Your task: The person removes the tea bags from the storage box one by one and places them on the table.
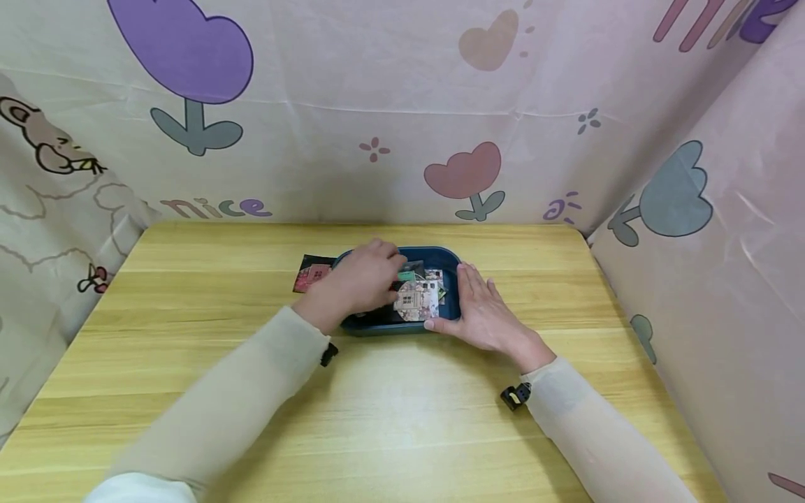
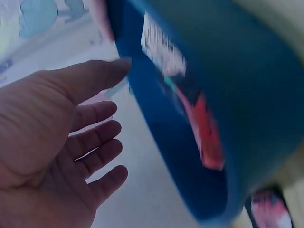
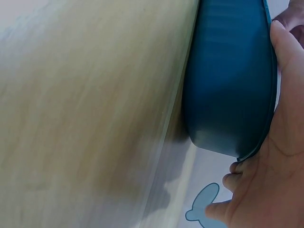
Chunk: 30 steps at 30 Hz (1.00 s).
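A dark blue oblong tub (image 1: 434, 253) holds small printed cards. One pale card (image 1: 418, 300) with a house picture lies uppermost near its middle; a pinkish-red card (image 2: 205, 130) shows inside in the left wrist view. My left hand (image 1: 365, 276) is over the tub's left part, its fingertips partly hidden in the head view. In the left wrist view its fingers are loosely bent, with nothing visible between them. My right hand (image 1: 487, 314) rests against the tub's right end, fingers along the side and thumb on the near rim.
A black card with a pink house picture (image 1: 312, 272) lies on the wooden table (image 1: 390, 419), just left of the tub. Patterned cloth (image 1: 352, 84) hangs behind the table and along both sides. Each wrist wears a small black camera (image 1: 516, 396).
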Available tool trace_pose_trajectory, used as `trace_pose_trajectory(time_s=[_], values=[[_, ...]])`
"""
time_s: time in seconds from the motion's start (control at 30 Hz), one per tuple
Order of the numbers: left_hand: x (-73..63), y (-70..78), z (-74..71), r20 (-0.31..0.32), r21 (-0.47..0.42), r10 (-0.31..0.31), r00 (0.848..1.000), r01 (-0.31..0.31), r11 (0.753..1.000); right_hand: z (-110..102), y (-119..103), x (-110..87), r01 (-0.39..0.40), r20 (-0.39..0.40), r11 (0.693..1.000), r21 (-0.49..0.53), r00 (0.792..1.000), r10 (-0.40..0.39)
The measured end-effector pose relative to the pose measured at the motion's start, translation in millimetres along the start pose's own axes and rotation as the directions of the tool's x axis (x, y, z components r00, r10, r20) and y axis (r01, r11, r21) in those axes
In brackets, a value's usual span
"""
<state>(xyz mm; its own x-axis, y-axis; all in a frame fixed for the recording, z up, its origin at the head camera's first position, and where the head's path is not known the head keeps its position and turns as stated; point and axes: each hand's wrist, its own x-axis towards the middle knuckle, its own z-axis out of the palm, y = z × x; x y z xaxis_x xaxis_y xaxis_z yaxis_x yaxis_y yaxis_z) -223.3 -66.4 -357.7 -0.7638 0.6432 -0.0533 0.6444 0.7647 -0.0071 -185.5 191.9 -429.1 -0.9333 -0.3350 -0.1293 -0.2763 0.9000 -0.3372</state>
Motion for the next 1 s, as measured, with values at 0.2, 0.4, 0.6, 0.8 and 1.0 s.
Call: trace_pose_trajectory(time_s=[0.2, 0.4, 0.6, 0.8, 1.0], values=[[8.0, 15.8, 19.2, 0.077, 0.023, 0.031, 0.997, -0.033, 0.999, -0.7, -0.2, -0.2, 0.001, 0.006, 1.0, -0.004, 1.0, -0.001], [14.5, 19.5, 34.6, 0.122, 0.017, -0.012, 0.992, 0.01, 1.0, -0.4, -0.1, -0.5, 0.001, 0.008, 1.0, 0.0, 1.0, -0.001], [19.1, 22.4, 40.9, 0.155, 0.029, -0.046, 0.987, 0.042, 0.999, 0.9, 0.1, -0.2, 0.003, 0.004, 1.0, 0.008, 1.0, -0.004], [21.7, 25.7, 43.0, 0.158, 0.039, -0.051, 0.986, 0.046, 0.998, 1.3, 1.0, -0.3, 0.001, 0.001, 1.0, 0.007, 1.0, -0.001], [24.9, 27.7, 43.3, 0.17, 0.028, -0.06, 0.984, 0.056, 0.998, 0.4, 1.2, -0.8, 0.003, 0.002, 1.0, 0.01, 1.0, -0.003]])
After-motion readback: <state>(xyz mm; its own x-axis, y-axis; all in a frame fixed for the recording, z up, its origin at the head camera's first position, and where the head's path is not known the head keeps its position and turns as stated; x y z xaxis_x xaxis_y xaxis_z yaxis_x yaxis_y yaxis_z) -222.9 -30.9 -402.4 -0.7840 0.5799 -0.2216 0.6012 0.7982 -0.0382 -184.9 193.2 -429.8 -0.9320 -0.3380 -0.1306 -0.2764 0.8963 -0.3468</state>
